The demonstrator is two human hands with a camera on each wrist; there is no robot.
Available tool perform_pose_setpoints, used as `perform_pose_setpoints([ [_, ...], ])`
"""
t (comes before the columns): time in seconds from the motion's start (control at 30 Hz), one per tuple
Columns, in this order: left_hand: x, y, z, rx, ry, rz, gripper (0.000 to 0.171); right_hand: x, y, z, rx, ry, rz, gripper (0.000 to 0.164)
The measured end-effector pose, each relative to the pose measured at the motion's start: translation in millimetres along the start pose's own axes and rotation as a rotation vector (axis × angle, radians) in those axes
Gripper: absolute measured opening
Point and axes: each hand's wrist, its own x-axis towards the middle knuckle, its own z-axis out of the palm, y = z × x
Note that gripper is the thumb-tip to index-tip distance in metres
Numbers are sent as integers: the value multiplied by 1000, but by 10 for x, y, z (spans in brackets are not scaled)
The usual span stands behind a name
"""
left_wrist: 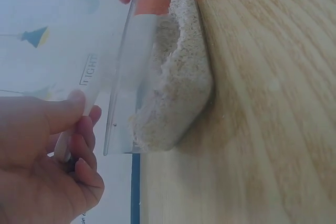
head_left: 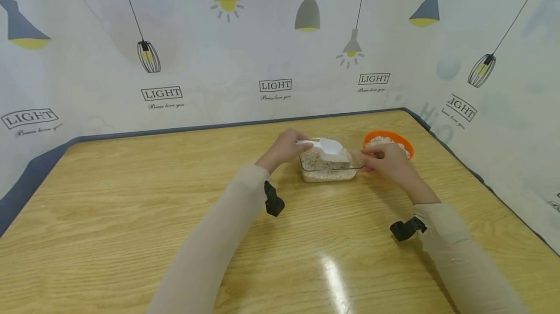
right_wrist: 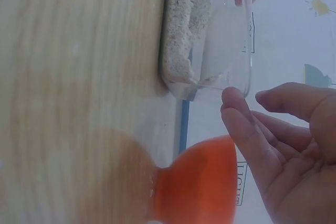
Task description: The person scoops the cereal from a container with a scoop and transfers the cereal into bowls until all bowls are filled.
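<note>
My left hand (head_left: 285, 148) grips the handle of a white plastic scoop (head_left: 331, 147), thumb on top and fingers curled beneath. The scoop's bowl is over the mouth of a clear rectangular container (head_left: 329, 175), partly filled with a pale, speckled, grainy powder (left_wrist: 181, 82). At the container's right end is my right hand (head_left: 388, 162). Its fingertips touch or nearly touch the corner of the rim, while the thumb (right_wrist: 289, 98) stands apart from the fingers. Whether the scoop carries powder is unclear.
Just behind my right hand stands an orange bowl (head_left: 373, 135) holding white, lumpy material (head_left: 385, 141). Both vessels stand on a wooden table (head_left: 175, 207) near its back right corner. A printed cloth backdrop (head_left: 218, 51) rises behind and beside the table.
</note>
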Motion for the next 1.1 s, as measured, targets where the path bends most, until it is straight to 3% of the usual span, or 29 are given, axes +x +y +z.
perform_pose_setpoints([
  [0.33, -1, 9, -129, 5, 38, 17, 33, -28, 18, -199, -41, 33, 32, 40],
  [0.67, 3, 125, -276, -43, 64, 38, 33, -50, 167, -507, -36, 64, 39, 44],
  [0.87, 83, 201, -286, -67, 72, 36, 35, -62, 228, -698, 45, 76, 64, 44],
  [1.1, 197, 309, -221, -87, 58, 29, 39, -28, 312, -835, -11, 103, 109, 44],
])
